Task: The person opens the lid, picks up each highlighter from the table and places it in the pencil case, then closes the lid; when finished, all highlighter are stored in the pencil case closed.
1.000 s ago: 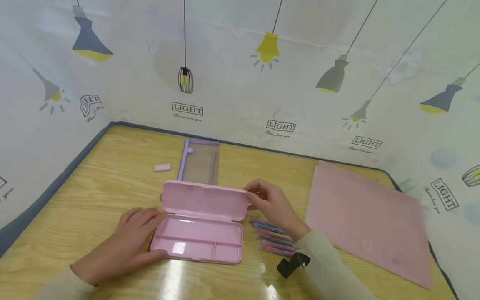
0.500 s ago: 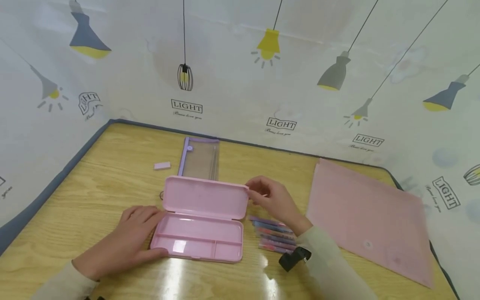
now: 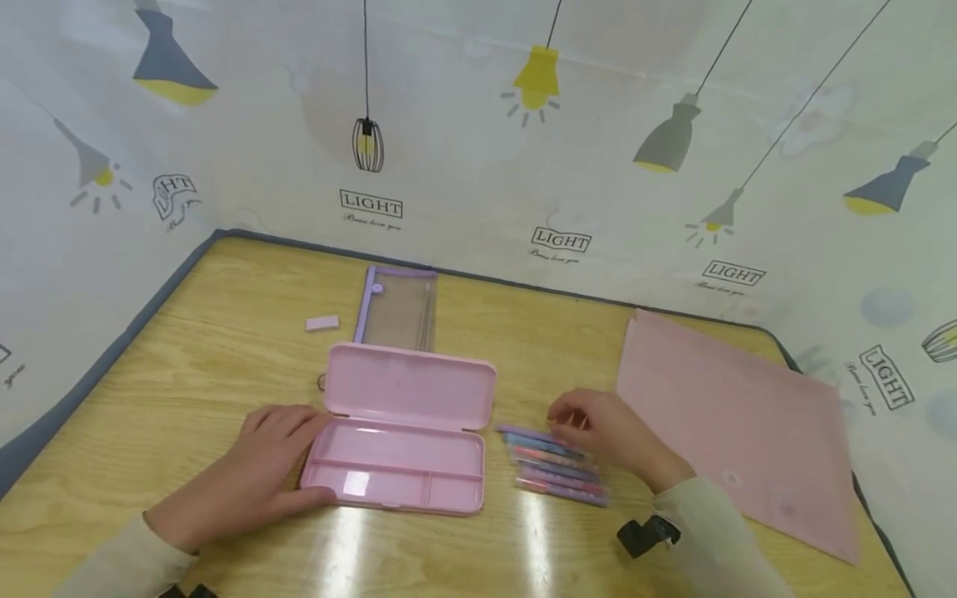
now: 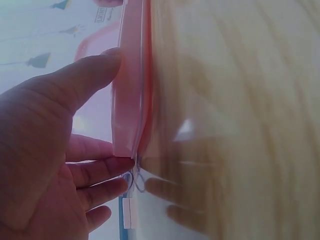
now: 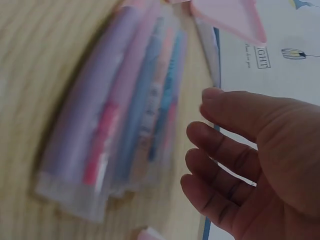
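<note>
A pink plastic pencil case (image 3: 396, 448) lies with its lid (image 3: 411, 386) raised, showing bare compartments inside. My left hand (image 3: 250, 473) holds its left end, thumb at the near corner and fingers along the side; in the left wrist view the thumb (image 4: 95, 70) presses the case wall. To the right of the case, several pens (image 3: 557, 469) with coloured barrels lie side by side. My right hand (image 3: 609, 432) hovers by their far right end, fingers loosely bent and holding nothing. In the right wrist view the pens (image 5: 135, 100) look blurred, apart from the fingertips.
Behind the lid lies a clear zip pouch (image 3: 399, 307) with purple edging. A small pink eraser-like block (image 3: 321, 323) sits to its left. A large pink folder (image 3: 736, 440) covers the table's right side. A printed curtain (image 3: 463, 166) encloses the table (image 3: 224, 332).
My right hand has let go of the lid's right end and moved right and slightly down, over the pens. The lid stays raised. My left hand keeps its place on the case.
</note>
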`<state>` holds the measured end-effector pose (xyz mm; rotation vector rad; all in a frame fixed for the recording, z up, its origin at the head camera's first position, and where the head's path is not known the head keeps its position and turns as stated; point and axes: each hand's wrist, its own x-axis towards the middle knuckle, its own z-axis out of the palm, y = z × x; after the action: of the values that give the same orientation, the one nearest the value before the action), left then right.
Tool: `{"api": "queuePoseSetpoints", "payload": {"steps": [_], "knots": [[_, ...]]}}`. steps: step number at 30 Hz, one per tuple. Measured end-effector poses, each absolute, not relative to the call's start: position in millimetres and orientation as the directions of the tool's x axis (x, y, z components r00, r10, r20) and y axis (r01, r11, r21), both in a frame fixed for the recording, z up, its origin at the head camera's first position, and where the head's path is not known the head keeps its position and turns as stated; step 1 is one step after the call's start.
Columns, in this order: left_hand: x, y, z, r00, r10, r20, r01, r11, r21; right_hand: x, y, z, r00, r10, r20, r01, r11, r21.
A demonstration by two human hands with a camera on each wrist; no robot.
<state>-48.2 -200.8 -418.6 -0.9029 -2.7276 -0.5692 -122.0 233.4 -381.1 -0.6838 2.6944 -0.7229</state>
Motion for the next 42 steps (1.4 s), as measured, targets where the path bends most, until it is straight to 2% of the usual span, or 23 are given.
{"api": "queuePoseSetpoints", "payload": {"steps": [9,19,29,35,42], "knots": [[-49.6,-197.6,-416.3,-0.794,0.541,0.278,0.607,0.737,0.298,-116.9,239.0,-388.7,-0.835,-0.535,-0.128,-0.439,0.788,-0.431],[-46.9,-201.2,-419.2,-0.793,0.538,0.286,0.607,0.740,0.290,-117.1,237.8,-390.7,-0.833,-0.539,-0.125,-0.445,0.787,-0.426],[-45.7,-199.9,-417.1,-0.798,0.537,0.274,0.601,0.742,0.296,-99.7,228.9,-361.3,-0.856,-0.515,-0.041,-0.462,0.799,-0.385],[-45.3,-199.9,-414.7,-0.813,0.525,0.251,0.581,0.754,0.307,-88.2,202.7,-351.9,-0.795,-0.606,0.020,-0.571,0.737,-0.361],[-44.1,-201.4,-416.2,-0.822,0.519,0.234,0.569,0.755,0.325,-84.3,156.1,-363.4,-0.729,-0.683,0.042,-0.659,0.685,-0.310]]}}
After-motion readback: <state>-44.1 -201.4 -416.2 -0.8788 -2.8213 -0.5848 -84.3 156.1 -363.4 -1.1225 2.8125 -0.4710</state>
